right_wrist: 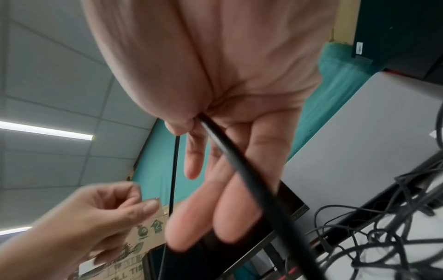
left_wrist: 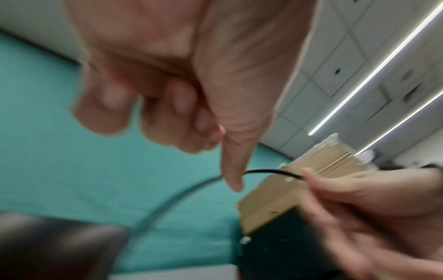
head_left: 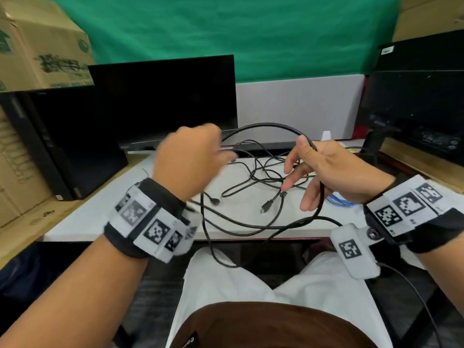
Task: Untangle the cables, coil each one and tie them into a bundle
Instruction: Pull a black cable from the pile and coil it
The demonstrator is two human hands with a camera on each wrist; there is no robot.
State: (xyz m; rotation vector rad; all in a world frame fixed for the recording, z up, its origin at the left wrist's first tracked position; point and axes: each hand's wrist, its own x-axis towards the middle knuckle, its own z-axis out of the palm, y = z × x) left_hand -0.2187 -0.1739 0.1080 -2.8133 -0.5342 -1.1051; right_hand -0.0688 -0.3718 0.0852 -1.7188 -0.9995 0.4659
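Observation:
A thick black cable (head_left: 266,125) arcs in the air between both hands above the white table (head_left: 113,212). My right hand (head_left: 334,167) pins it under the thumb against the palm, fingers (right_wrist: 239,214) nearly straight, and the cable (right_wrist: 239,166) runs down past them. My left hand (head_left: 190,154) is blurred, with fingers curled. The cable (left_wrist: 268,171) crosses behind its outstretched thumb tip (left_wrist: 233,180). A tangle of thin black cables (head_left: 261,177) lies on the table beyond the hands, two plugs (head_left: 266,205) loose at its near side. One strand hangs over the front edge (head_left: 213,247) towards my lap.
A dark monitor (head_left: 163,101) stands behind the tangle, and a black computer tower (head_left: 62,146) to the left carries a cardboard box (head_left: 42,46). Black equipment (head_left: 414,96) fills the right side. A blue cable (head_left: 339,200) lies under my right hand.

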